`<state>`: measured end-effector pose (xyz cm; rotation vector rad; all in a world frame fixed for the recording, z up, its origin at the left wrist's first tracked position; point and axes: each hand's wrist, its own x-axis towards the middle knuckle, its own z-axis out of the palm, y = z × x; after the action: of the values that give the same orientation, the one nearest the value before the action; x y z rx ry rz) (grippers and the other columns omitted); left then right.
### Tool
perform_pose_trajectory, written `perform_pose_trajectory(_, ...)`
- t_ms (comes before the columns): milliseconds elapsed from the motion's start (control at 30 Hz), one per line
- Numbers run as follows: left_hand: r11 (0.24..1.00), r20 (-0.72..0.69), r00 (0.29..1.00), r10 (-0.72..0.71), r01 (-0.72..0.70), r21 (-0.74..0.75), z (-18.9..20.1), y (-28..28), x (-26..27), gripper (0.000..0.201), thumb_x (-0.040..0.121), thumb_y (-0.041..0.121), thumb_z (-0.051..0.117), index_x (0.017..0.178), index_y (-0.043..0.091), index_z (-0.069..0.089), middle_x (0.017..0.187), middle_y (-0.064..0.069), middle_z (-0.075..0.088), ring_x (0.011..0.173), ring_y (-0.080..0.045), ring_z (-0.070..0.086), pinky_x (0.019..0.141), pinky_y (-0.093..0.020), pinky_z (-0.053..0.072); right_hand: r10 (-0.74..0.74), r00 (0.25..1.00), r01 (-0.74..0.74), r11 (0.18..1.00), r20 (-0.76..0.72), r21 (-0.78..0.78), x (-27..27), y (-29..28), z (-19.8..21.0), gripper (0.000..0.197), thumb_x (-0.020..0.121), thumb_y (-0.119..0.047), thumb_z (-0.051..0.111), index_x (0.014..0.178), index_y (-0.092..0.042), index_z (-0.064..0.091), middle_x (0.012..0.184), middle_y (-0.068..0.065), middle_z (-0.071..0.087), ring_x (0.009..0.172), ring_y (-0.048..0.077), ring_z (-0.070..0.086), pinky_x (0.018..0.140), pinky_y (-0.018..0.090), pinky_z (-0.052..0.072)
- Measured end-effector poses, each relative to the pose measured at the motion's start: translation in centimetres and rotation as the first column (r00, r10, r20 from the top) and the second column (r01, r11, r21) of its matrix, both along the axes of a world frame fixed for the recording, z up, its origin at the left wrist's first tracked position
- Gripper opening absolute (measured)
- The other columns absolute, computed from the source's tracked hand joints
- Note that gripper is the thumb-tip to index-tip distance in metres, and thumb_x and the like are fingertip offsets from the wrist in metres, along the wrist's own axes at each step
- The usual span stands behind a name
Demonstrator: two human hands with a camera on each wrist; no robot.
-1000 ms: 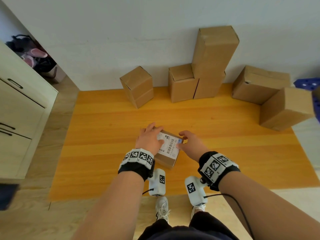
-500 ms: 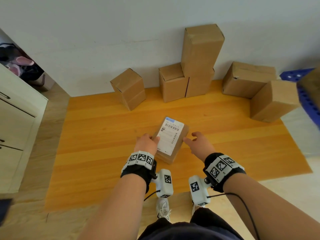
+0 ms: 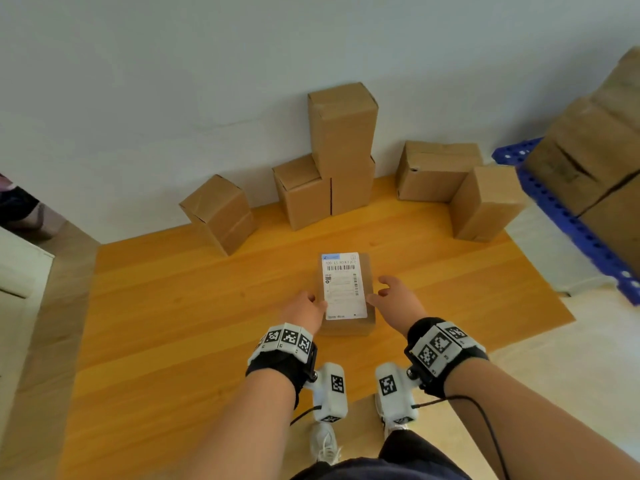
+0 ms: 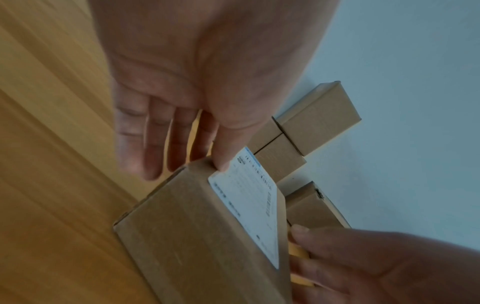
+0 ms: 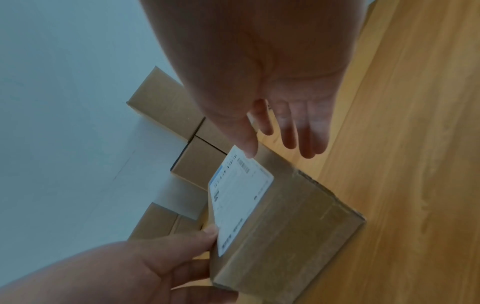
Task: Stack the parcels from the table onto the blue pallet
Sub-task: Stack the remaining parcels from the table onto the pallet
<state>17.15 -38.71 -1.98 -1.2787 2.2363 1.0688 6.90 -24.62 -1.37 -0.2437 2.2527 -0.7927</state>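
A small brown parcel (image 3: 346, 328) with a white shipping label lies lengthwise on the orange wooden table (image 3: 173, 323), near its front edge. My left hand (image 3: 304, 311) is against its left side and my right hand (image 3: 394, 297) against its right side. In the left wrist view the left hand (image 4: 182, 133) has straight fingers beside the parcel (image 4: 194, 226) and its thumb tip on the top edge. In the right wrist view the right hand (image 5: 293, 123) has straight fingers along the parcel (image 5: 285, 216) and its thumb at the label's corner. The blue pallet (image 3: 554, 202) is at the right.
Several cardboard parcels stand along the table's back by the wall: a tilted one (image 3: 221, 213), a stacked group (image 3: 343, 140), and two at the right (image 3: 485, 202). Larger boxes (image 3: 595, 161) sit on the pallet. A white cabinet (image 3: 20, 271) is at the left.
The parcel has been turned from a slant to lie straight, label up. Both hands slid from its top to its two sides. My head has turned right, bringing the pallet into view.
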Motion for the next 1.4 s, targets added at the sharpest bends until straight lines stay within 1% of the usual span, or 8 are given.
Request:
perform_pose_trajectory(167, 0.993, -0.126, 0.992, 0.019, -0.033, -0.113, 1.5, -0.2, -1.3, 0.05, 0.098, 0.031, 0.051, 0.145, 0.018, 0.037, 0.139, -0.008, 0.047, 0.104, -0.023, 0.061, 0.072, -0.03, 0.05, -0.095, 0.995, 0.094, 0.994, -0.015, -0.057, -1.0, 0.5, 1.1, 0.053, 0.099, -0.025, 0.053, 0.148, -0.016, 0.034, 0.12, 0.01, 0.063, 0.103, 0.028, 0.061, 0.084, 0.04, 0.048)
perform_pose_trajectory(300, 0.987, -0.272, 0.962, 0.025, -0.067, -0.147, 3.3, 0.4, -4.0, 0.053, 0.097, 0.028, 0.052, 0.146, 0.022, 0.034, 0.143, -0.007, 0.041, 0.121, -0.028, 0.052, 0.092, -0.041, 0.051, -0.147, 0.986, 0.139, 0.986, -0.076, -0.092, -2.1, 1.8, 3.1, 0.051, 0.1, -0.025, 0.052, 0.148, -0.017, 0.036, 0.142, 0.008, 0.051, 0.114, 0.025, 0.057, 0.081, 0.03, 0.044)
perform_pose_trajectory(400, 0.986, -0.332, 0.943, -0.005, -0.05, -0.157, 4.9, 1.2, -6.7, 0.062, 0.096, 0.028, 0.055, 0.151, 0.022, 0.026, 0.153, -0.006, 0.033, 0.136, -0.027, 0.039, 0.106, -0.046, 0.042, -0.193, 0.973, 0.172, 0.972, -0.129, -0.159, -3.9, 3.2, 4.6, 0.049, 0.099, -0.026, 0.054, 0.145, -0.018, 0.04, 0.141, 0.007, 0.052, 0.117, 0.025, 0.056, 0.082, 0.029, 0.042)
perform_pose_trajectory(633, 0.982, -0.441, 0.894, -0.082, -0.002, -0.187, 8.2, 3.8, -14.8, 0.06, 0.099, 0.026, 0.05, 0.153, 0.022, 0.023, 0.158, -0.003, 0.023, 0.142, -0.025, 0.031, 0.109, -0.04, 0.036, -0.208, 0.946, 0.15, 0.961, -0.249, -0.233, -12.5, 5.6, 8.4, 0.048, 0.098, -0.031, 0.054, 0.143, -0.021, 0.043, 0.137, 0.005, 0.052, 0.109, 0.018, 0.053, 0.084, 0.03, 0.044)
perform_pose_trajectory(800, 0.976, -0.421, 0.903, -0.089, -0.005, -0.216, 8.9, 4.7, -21.9, 0.062, 0.1, 0.029, 0.047, 0.154, 0.017, 0.019, 0.161, -0.005, 0.016, 0.148, -0.023, 0.018, 0.119, -0.041, 0.021, -0.191, 0.931, 0.118, 0.964, -0.311, -0.238, -20.8, 6.6, 10.0, 0.047, 0.098, -0.03, 0.055, 0.142, -0.018, 0.045, 0.137, 0.005, 0.054, 0.12, 0.022, 0.054, 0.091, 0.03, 0.045)
perform_pose_trajectory(1033, 0.977, -0.353, 0.933, -0.074, -0.003, -0.213, 7.5, 5.9, -31.3, 0.063, 0.101, 0.03, 0.046, 0.154, 0.011, 0.016, 0.159, -0.009, 0.021, 0.144, -0.027, 0.026, 0.114, -0.039, 0.027, -0.186, 0.931, 0.107, 0.962, -0.313, -0.252, -31.7, 7.6, 9.4, 0.051, 0.096, -0.025, 0.057, 0.145, -0.019, 0.041, 0.144, 0.008, 0.047, 0.116, 0.02, 0.054, 0.086, 0.029, 0.044)
perform_pose_trajectory(1267, 0.992, -0.216, 0.976, 0.009, -0.037, -0.123, 5.1, 4.9, -35.9, 0.064, 0.103, 0.027, 0.043, 0.155, 0.011, 0.01, 0.16, -0.01, 0.02, 0.143, -0.029, 0.028, 0.112, -0.038, 0.029, -0.021, 0.981, 0.016, 0.999, -0.193, -0.027, -39.3, 6.1, 7.0, 0.063, 0.099, -0.031, 0.054, 0.153, -0.011, 0.029, 0.151, 0.013, 0.041, 0.134, 0.029, 0.044, 0.104, 0.036, 0.039)
perform_pose_trajectory(1400, 0.996, -0.203, 0.978, 0.056, -0.069, -0.055, 4.4, 4.6, -37.3, 0.06, 0.103, 0.029, 0.042, 0.153, 0.01, 0.017, 0.156, -0.011, 0.029, 0.139, -0.029, 0.035, 0.109, -0.036, 0.032, 0.087, 0.991, -0.078, 0.993, -0.097, 0.094, -41.0, 5.1, 5.4, 0.051, 0.099, -0.034, 0.053, 0.139, -0.003, 0.047, 0.137, 0.016, 0.054, 0.122, 0.031, 0.053, 0.095, 0.036, 0.044)
